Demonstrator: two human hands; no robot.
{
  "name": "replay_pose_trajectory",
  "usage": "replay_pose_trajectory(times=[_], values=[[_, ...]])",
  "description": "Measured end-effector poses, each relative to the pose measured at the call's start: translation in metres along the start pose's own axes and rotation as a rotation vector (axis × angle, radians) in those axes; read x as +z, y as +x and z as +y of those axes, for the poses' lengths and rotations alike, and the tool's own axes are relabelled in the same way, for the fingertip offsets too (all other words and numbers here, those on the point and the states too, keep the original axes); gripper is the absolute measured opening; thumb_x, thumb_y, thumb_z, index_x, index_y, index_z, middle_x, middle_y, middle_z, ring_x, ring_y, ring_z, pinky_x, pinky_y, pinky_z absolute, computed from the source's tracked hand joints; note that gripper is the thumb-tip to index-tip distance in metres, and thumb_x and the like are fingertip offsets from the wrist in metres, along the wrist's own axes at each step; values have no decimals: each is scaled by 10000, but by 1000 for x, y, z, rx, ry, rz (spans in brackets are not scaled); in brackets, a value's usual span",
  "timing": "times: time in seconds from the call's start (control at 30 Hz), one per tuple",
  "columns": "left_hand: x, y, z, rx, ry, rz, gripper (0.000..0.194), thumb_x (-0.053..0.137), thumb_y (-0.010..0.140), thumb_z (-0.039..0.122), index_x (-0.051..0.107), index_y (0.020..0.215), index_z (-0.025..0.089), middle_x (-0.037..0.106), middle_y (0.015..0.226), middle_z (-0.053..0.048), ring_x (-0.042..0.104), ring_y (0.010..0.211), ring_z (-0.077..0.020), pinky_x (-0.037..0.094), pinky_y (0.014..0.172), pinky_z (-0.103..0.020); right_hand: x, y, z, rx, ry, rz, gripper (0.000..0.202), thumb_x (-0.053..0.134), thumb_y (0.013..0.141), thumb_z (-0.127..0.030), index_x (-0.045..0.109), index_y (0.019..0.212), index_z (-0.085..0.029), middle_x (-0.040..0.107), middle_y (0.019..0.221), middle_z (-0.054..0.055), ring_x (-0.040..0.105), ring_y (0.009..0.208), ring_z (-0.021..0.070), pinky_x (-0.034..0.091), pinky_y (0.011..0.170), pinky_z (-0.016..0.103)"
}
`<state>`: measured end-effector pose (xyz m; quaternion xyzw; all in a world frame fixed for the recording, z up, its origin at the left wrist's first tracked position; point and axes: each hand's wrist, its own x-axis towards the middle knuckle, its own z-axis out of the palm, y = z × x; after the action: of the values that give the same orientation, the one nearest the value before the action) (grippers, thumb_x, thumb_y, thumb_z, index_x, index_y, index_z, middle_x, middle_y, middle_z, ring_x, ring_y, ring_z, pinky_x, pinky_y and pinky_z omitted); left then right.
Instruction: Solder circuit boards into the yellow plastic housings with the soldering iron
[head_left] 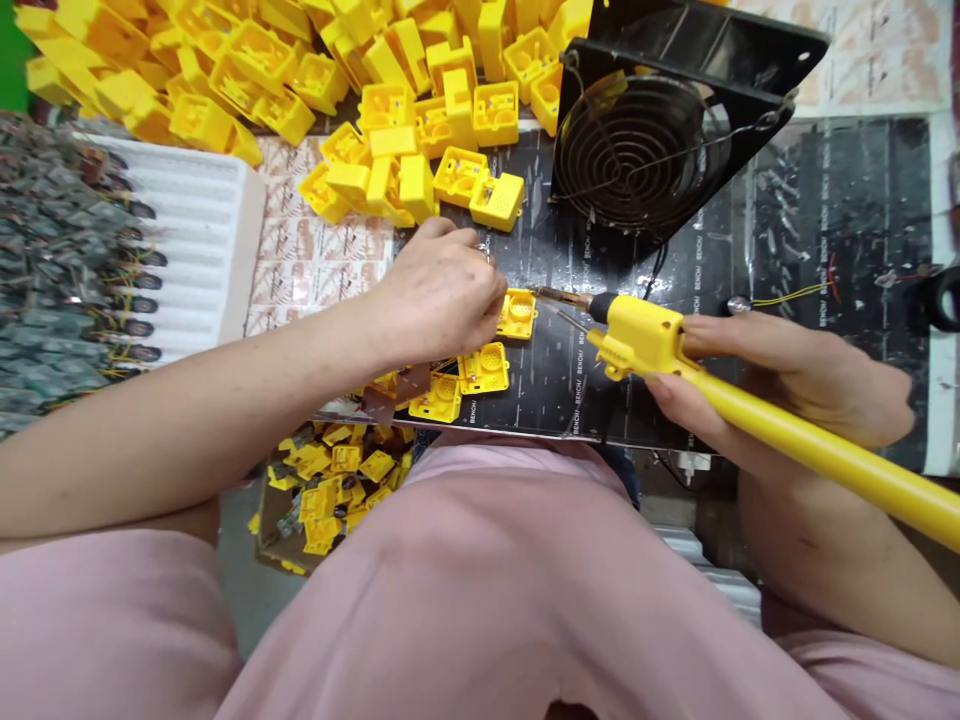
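Observation:
My right hand [795,385] is wrapped round a yellow soldering iron [645,335], its metal tip pointing left to the edge of a small yellow housing [517,314]. Against that housing's left side is my left hand [454,290], its fingers curled and pressed together; whatever they hold is hidden beneath them. Two more open yellow housings, one [484,368] and another [436,398], lie just below, near the bench's front edge. A small brown piece [413,384] rests beside them, partly under my left forearm.
Yellow boxes [262,55] are heaped along the back. A black fan [630,150] stands at back right. At left, a white tray [240,240] holds many grey parts with wires. Thin wires [795,295] lie at right. A carton of yellow parts [281,560] sits below the bench.

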<state>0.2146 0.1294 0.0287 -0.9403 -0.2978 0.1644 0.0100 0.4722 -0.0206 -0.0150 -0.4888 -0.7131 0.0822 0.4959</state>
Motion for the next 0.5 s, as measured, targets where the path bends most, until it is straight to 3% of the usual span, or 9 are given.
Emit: replay_pose_trajectory(times=[0.07,0.13,0.37,0.5], values=[[0,0,0,-3,-5,-7,345,468,954,279,772,819,191,696,751,-72,714,1037,-305,529,1022,-464,0,-4,-1,-46,-10,46,667,960,869,-229,706,1476,-343,854,1182,-13,816,824,162,690,722,290],[0,0,-1,1,-17,-4,349,467,953,285,777,820,193,690,738,-72,710,1030,-306,532,1014,-467,0,-10,-1,-26,-3,69,761,975,850,-221,665,1528,-369,840,1249,-21,820,866,154,693,770,283],[2,-3,-4,3,-92,26,312,505,947,279,783,832,194,696,770,-61,698,1059,-290,533,1030,-452,5,-21,2,23,-6,162,680,934,872,-164,710,1473,-388,846,1231,-51,819,876,137,700,801,267],[3,-5,-3,-16,-122,35,291,528,944,275,784,832,193,699,777,-65,700,1067,-301,532,1044,-476,6,-21,-1,40,-14,152,650,921,892,-183,714,1468,-404,849,1224,-57,822,881,134,707,806,261]])
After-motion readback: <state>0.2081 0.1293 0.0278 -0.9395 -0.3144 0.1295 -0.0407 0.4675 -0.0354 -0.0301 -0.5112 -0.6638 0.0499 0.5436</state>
